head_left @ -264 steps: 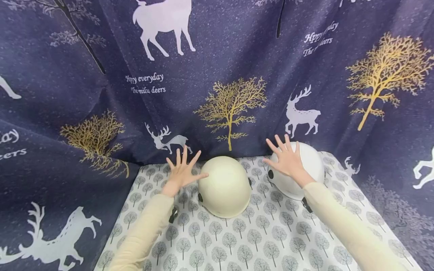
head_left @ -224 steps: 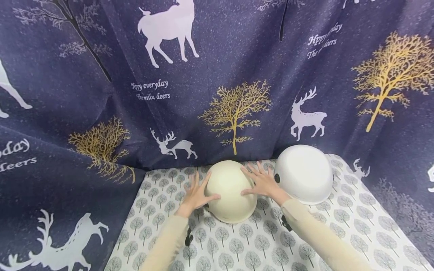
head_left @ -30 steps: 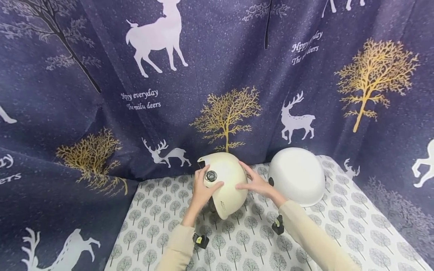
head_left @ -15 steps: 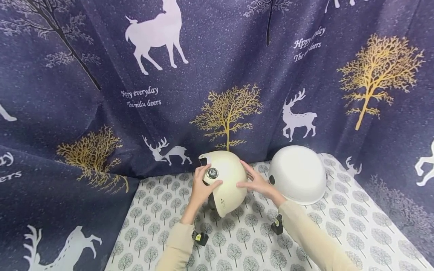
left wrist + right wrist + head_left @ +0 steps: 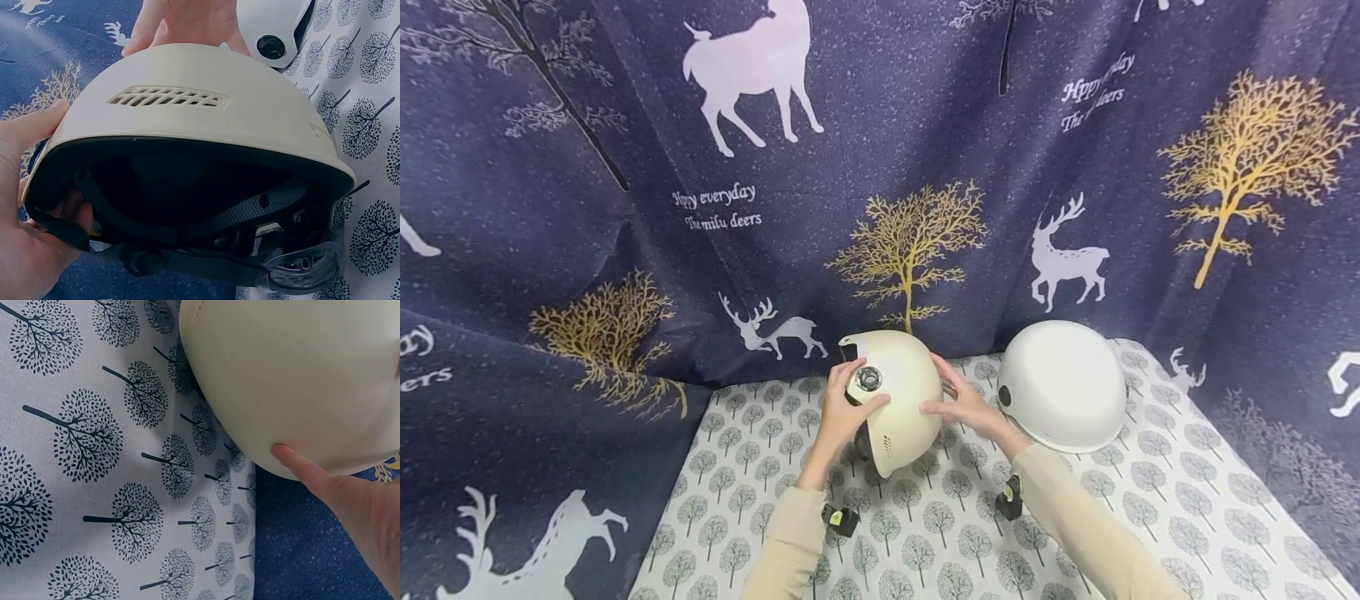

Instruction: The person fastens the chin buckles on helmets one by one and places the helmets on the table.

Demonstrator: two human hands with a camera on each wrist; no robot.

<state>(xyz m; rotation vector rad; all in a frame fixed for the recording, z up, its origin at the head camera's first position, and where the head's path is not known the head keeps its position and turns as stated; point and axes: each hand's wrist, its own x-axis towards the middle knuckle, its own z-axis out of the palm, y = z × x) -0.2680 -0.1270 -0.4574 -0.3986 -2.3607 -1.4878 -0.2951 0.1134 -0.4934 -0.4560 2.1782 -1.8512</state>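
A cream helmet (image 5: 906, 392) is tipped on its side at the back middle of the table, with its opening facing left. My left hand (image 5: 841, 417) grips its rim beside the round black fitting (image 5: 868, 379). In the left wrist view, the left fingers (image 5: 69, 209) reach inside the shell, near a dark strap (image 5: 206, 265) and clear buckle (image 5: 303, 269). My right hand (image 5: 973, 412) holds the rounded crown from the other side, thumb and fingers spread apart. The right thumb (image 5: 294, 462) presses the smooth shell in the right wrist view.
A white helmet (image 5: 1063, 387) stands dome up, just right of my right hand. The table has a white cloth (image 5: 955, 508) printed with grey trees. Behind it hangs a dark blue curtain (image 5: 820, 250) with deer and tree prints.
Since the first frame, both hands have come to the cream helmet and turned it from dome up onto its side. Over the last second hands and helmet have barely moved; the view shifted slightly.
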